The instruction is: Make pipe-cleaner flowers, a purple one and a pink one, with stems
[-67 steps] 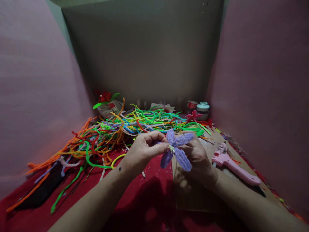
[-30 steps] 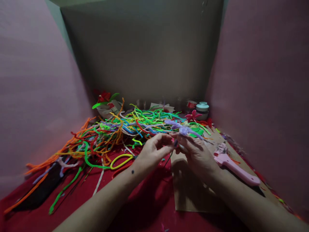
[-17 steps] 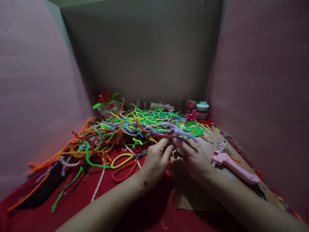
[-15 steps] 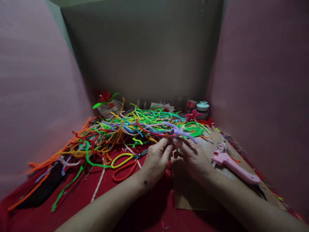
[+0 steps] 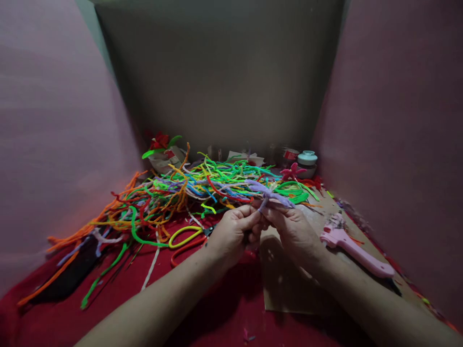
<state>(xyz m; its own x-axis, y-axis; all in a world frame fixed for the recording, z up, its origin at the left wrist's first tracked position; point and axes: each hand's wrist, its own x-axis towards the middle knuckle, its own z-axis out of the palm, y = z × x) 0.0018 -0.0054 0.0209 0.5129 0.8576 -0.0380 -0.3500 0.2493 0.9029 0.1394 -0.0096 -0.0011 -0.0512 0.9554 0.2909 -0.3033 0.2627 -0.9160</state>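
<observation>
A lavender pipe-cleaner piece (image 5: 268,193) with several fuzzy arms is pinched between my two hands, above the front edge of the pile. My left hand (image 5: 237,230) closes thumb and fingers on its lower end. From the other side, my right hand (image 5: 289,227) grips it close to where the arms meet. The fingertips of both hands nearly touch, and they partly hide the lower part of the piece. Just left of my left hand lie scissors (image 5: 185,237) with one yellow and one red handle loop, their blades mostly covered by the hand.
A heap of colourful pipe cleaners (image 5: 202,183) spreads across the red cloth (image 5: 217,299). At right, a pink glue gun (image 5: 356,250) rests on cardboard (image 5: 285,284). Behind stand a jar with a pale blue lid (image 5: 307,157), a pink flower (image 5: 292,171) and a red flower (image 5: 159,141).
The lavender piece has turned, so an arm now points down into my left fingers. My left hand has shifted slightly right and closer to my right hand. The view has moved slightly.
</observation>
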